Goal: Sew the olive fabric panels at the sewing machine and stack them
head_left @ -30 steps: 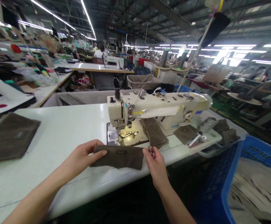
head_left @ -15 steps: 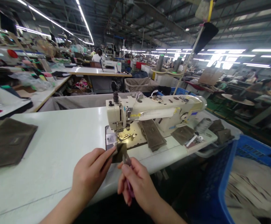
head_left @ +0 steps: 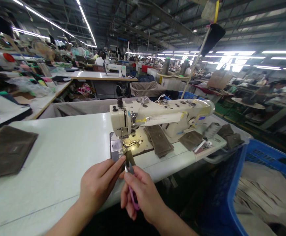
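My left hand (head_left: 99,183) pinches a dark brown fabric piece (head_left: 130,158) by its edge, holding it upright near the front of the white table (head_left: 59,147). My right hand (head_left: 140,193) is closed on small thread snips (head_left: 132,193) with a purple handle, their metal tip right at the fabric's lower edge. Both hands meet just in front of the cream sewing machine (head_left: 157,116), below its needle plate (head_left: 133,143).
A stack of brown fabric pieces (head_left: 9,150) lies at the table's left. More brown pieces (head_left: 159,139) rest under and right of the machine, beside a thread cone (head_left: 210,130). A blue crate (head_left: 253,190) with pale material stands at right. Other workstations fill the background.
The fabric piece, held flat and stretched between both hands a second ago, is now turned up on edge in my left hand. My right hand came in with the snips to the fabric.
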Demonstrator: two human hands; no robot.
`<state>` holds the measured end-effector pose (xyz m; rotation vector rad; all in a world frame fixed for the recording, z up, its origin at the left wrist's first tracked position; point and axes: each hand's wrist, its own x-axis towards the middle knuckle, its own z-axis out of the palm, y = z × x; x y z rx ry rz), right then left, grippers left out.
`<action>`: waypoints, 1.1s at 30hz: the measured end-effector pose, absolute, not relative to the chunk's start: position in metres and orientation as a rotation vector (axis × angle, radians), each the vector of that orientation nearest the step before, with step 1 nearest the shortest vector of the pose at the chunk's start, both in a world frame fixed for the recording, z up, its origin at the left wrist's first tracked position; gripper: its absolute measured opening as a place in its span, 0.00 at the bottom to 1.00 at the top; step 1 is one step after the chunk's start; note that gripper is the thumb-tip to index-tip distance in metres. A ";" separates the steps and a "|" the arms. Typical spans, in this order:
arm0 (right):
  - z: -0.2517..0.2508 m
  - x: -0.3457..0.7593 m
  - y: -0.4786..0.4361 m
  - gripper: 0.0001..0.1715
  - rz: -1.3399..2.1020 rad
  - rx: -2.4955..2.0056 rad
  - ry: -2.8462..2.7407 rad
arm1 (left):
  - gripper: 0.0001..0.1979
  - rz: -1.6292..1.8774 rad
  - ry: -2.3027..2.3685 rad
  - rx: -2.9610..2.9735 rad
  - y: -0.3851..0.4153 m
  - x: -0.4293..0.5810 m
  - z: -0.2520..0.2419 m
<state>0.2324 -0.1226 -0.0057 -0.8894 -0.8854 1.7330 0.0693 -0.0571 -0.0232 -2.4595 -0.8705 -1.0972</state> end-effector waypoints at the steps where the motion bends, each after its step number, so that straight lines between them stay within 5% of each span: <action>1: -0.006 0.232 -0.123 0.31 1.738 -0.889 -0.878 | 0.15 -1.095 -0.863 -2.457 -0.057 0.069 -0.024; 13: 0.005 0.237 -0.120 0.29 1.877 -0.786 -0.606 | 0.19 -1.068 -0.730 -2.451 -0.052 0.067 -0.030; 23: -0.022 0.216 -0.126 0.34 1.366 -1.043 -0.870 | 0.13 -1.106 -0.792 -2.451 -0.057 0.085 -0.017; 33: -0.020 0.253 -0.109 0.21 1.033 -1.091 -1.019 | 0.11 -1.792 -2.008 -2.831 -0.052 0.087 0.004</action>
